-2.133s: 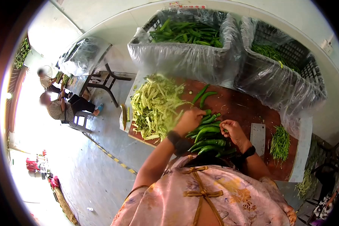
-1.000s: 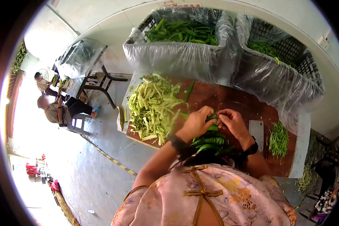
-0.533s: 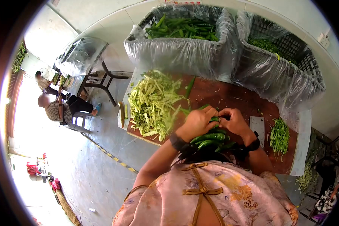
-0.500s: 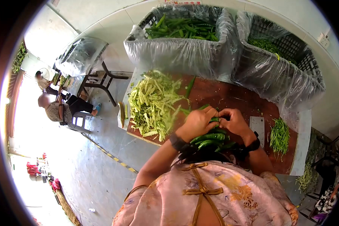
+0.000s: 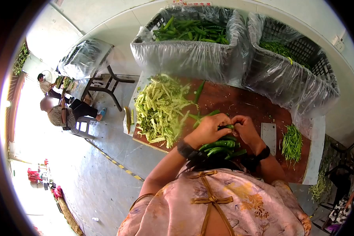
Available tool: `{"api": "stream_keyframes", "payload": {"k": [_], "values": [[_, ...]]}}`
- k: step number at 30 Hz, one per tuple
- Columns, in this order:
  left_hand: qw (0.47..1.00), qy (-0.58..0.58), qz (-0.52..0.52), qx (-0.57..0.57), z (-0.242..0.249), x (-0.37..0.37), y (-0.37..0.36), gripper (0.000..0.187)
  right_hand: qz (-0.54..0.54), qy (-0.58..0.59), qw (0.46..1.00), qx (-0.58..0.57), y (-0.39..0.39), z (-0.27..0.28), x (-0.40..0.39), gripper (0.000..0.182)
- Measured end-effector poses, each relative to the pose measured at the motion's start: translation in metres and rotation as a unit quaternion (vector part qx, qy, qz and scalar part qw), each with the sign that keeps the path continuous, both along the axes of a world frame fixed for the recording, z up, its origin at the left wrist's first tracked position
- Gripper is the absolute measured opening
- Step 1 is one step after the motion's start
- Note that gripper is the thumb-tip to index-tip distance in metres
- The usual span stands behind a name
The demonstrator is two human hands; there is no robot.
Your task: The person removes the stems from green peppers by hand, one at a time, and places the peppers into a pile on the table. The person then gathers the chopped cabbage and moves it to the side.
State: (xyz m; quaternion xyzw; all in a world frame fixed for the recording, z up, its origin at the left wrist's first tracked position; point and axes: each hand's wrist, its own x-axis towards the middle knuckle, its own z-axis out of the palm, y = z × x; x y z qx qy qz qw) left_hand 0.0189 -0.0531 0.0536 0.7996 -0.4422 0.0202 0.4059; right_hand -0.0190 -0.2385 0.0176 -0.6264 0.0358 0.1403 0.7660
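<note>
Both hands meet over the brown table (image 5: 244, 103). My left hand (image 5: 210, 129) is closed around a green pepper (image 5: 226, 127), and my right hand (image 5: 246, 129) pinches at the pepper's right end. Several green peppers (image 5: 220, 146) lie in a bunch just below the hands, close to my body. More peppers (image 5: 199, 92) rest on the table beyond my left hand. A large heap of pale green seedy cores (image 5: 159, 110) stands to the left. Right of my right hand are a flat metal plate (image 5: 268, 135) and a pile of thin green stems (image 5: 292, 144).
Behind the table stand a plastic-lined crate of peppers (image 5: 188, 47) and a second lined crate (image 5: 291, 74) holding green stems. Two people (image 5: 63, 114) (image 5: 45, 84) sit at a table (image 5: 80, 88) at the far left, near a stool (image 5: 83, 128).
My right hand has shifted slightly up and right, and more of the pepper shows between the hands. My left hand has barely moved.
</note>
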Motion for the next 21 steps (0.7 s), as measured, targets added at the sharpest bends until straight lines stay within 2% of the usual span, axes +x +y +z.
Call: {"api": "stream_keyframes", "payload": {"k": [1,2,3,6,8,10,12,14,19,21], "values": [[0.995,0.092,-0.010,-0.048,-0.001,-0.002,-0.003,0.022,0.000,0.000,1.000,0.000,0.001,-0.006,0.000,0.008],[0.978,0.182,-0.020,-0.097,-0.003,-0.002,-0.004,0.023,-0.004,0.005,0.997,0.083,0.003,-0.011,0.001,0.008],[0.978,0.181,-0.019,-0.097,-0.004,-0.002,-0.004,0.023,-0.007,0.010,0.986,0.166,0.006,-0.009,0.001,0.009],[0.963,0.249,0.015,-0.103,-0.005,0.001,-0.001,0.023,-0.061,0.029,0.988,0.136,0.011,0.002,0.001,0.008],[0.990,0.106,0.064,-0.065,-0.001,0.004,0.003,0.022,-0.028,0.011,0.993,0.116,0.005,0.002,0.004,0.007],[0.992,0.077,0.083,-0.047,0.003,0.003,0.003,0.021,0.006,-0.007,0.995,0.094,0.006,0.006,0.004,0.009],[0.993,0.049,0.104,-0.029,0.003,0.003,0.002,0.020,-0.013,-0.048,0.996,-0.080,0.013,0.013,0.001,0.017],[0.995,-0.060,0.080,-0.018,0.001,0.005,-0.001,0.019,-0.013,-0.082,0.990,-0.118,0.016,0.009,0.002,0.021],[0.992,-0.082,0.092,0.024,0.004,0.002,-0.002,0.022,-0.029,-0.144,0.971,-0.190,0.018,0.010,0.001,0.025],[0.991,-0.075,0.106,0.037,0.001,0.001,0.000,0.023,-0.061,-0.211,0.954,-0.203,0.017,0.011,0.001,0.026]]}}
